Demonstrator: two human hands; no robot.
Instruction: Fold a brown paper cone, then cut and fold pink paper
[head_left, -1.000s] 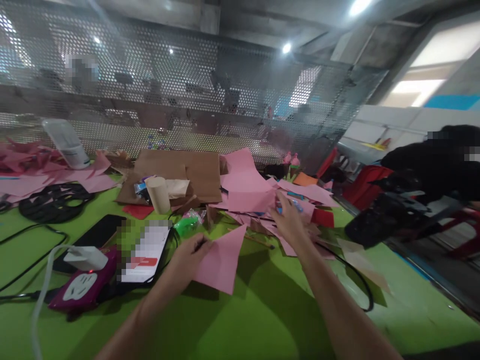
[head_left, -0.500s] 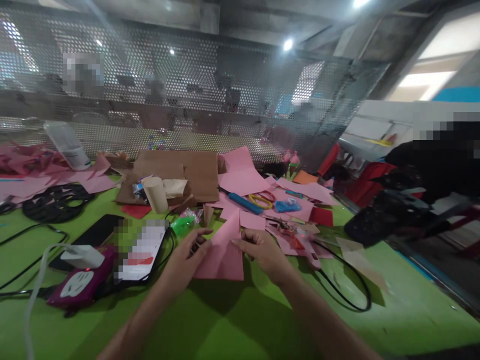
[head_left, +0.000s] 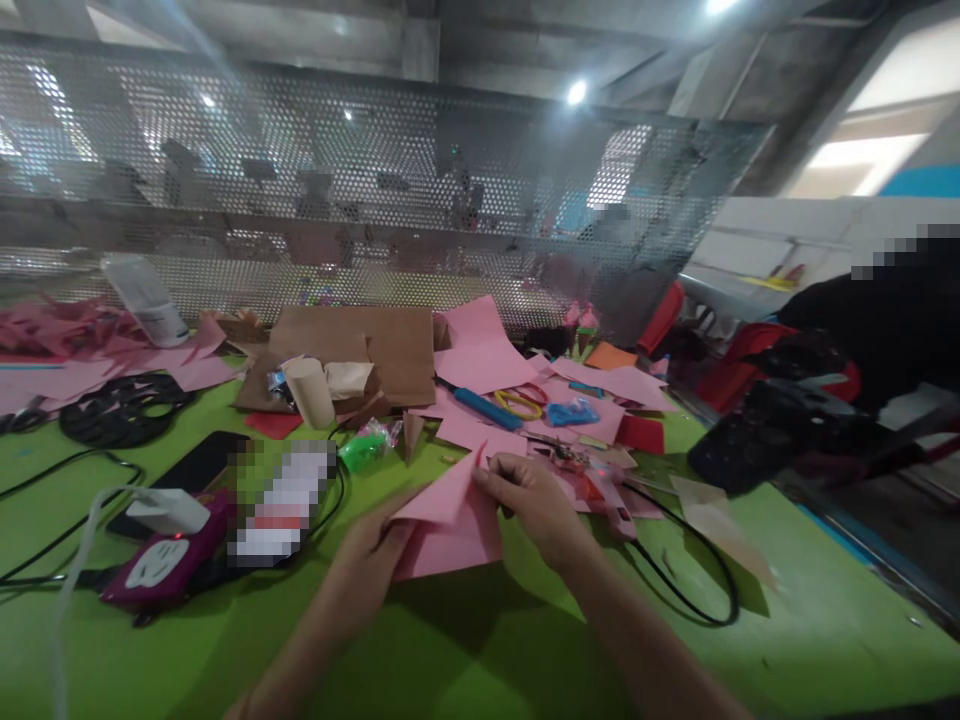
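Between my hands, above the green table, is a sheet of pink paper with its upper part folded over toward me. My left hand grips the paper's left side; its fingertips are partly hidden behind the sheet. The thumb and fingers of my right hand pinch the paper's raised upper right corner. Beyond my left hand lie a bright green object in clear plastic and a small brown paper cone. A pink glue gun with a black cord rests to the right of my right hand.
On the green table, a purple power strip and a phone lie left with cables. Cardboard, a paper tube, pink sheets and a blue stick spread behind. A person in black is at right.
The pink paper's upper flap has come down and leftward, leaving its front edge lifted. My left hand has moved slightly down and closed on the sheet's left side; my right hand stays at the corner.
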